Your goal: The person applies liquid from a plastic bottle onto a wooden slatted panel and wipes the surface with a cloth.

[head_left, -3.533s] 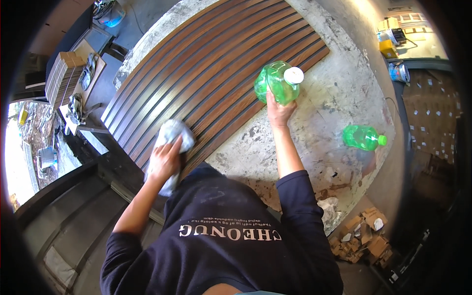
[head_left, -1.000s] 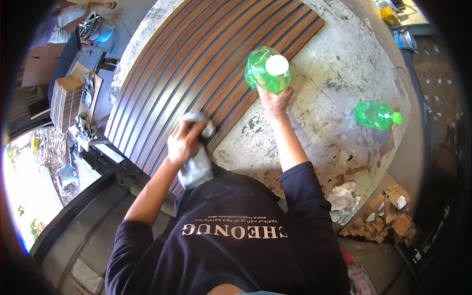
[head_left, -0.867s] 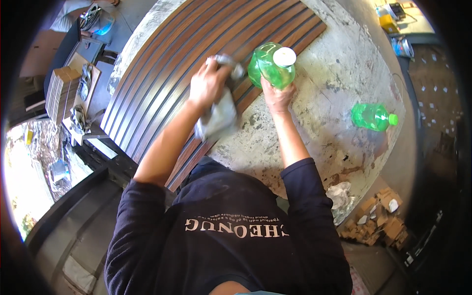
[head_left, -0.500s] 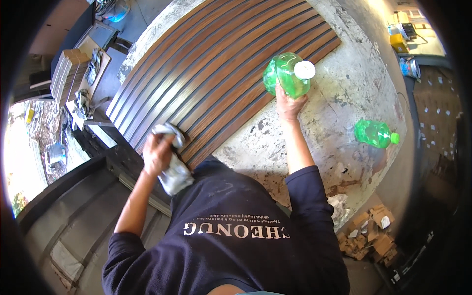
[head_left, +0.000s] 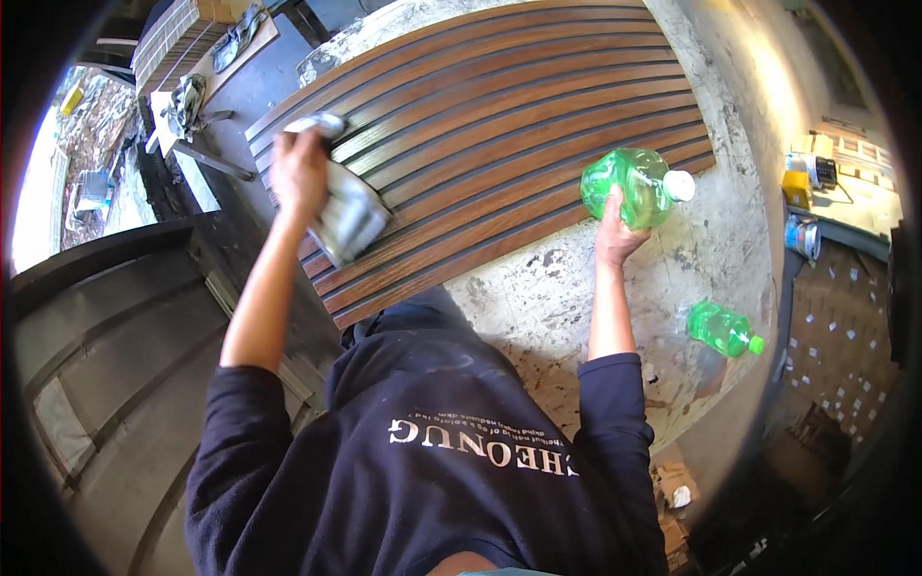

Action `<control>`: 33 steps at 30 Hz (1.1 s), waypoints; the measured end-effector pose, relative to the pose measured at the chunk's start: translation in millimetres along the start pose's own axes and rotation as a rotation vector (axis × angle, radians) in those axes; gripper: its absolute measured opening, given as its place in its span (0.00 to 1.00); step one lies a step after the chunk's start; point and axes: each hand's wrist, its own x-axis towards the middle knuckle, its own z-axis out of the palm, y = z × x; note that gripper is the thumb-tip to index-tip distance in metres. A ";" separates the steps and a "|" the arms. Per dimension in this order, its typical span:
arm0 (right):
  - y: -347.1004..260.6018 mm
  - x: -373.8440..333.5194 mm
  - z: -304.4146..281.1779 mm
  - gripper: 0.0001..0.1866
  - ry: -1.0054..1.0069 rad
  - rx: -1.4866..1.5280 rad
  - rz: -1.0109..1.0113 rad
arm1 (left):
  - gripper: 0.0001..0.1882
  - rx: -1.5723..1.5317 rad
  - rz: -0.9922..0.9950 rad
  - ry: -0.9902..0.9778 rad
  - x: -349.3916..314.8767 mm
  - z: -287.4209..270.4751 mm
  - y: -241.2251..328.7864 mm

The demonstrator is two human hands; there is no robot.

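Two hands on my feed, slatted panel [head_left: 523,110] as landmark. Nearest: green-capped bottle [head_left: 720,329] lying on the table [head_left: 519,300], right of the panel, apart from it; I judge a bump from the right forearm [head_left: 612,312] could roll it off. Right hand [head_left: 618,238] wraps the white-capped bottle [head_left: 629,182] over the panel's near right edge; contact with the panel I can't tell. Hard squeeze plus loose cap might spill contents. Left hand [head_left: 303,175] curls fingers around a cloth [head_left: 352,221] on the panel's left end; its trailing part might catch and smear. Farther, beyond that end: brown stack [head_left: 178,46].
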 end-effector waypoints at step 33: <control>-19.4 6.5 11.9 0.15 -0.029 0.069 0.028 | 0.26 0.010 0.022 -0.087 86.6 54.6 46.0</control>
